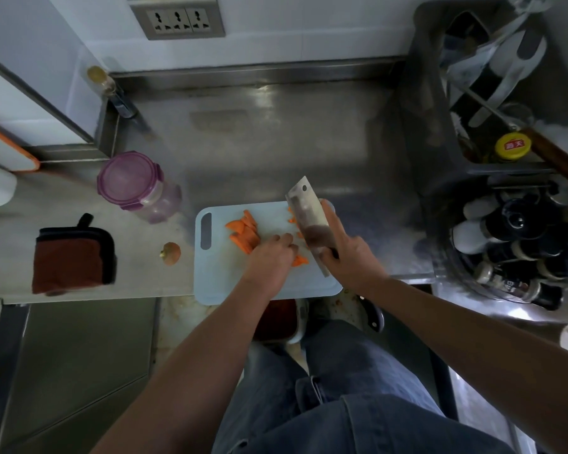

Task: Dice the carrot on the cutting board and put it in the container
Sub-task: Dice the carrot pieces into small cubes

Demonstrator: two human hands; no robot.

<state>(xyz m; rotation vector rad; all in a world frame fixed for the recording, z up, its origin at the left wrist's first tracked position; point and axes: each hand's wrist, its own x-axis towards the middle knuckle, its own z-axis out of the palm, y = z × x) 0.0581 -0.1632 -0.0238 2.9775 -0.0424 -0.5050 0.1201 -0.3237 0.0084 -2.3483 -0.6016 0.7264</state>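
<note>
The right hand (348, 253) is gripping the handle of a cleaver (305, 211), forefinger along the blade, over the right half of the cutting board (217, 283). The left hand (271, 257) is curling its fingers onto the carrot pieces (245, 231) at the board's middle. The purple-lidded container (135, 185) is sitting at its ten o'clock, and a yellow cap (512, 146) at two o'clock is showing Chinese characters.
</note>
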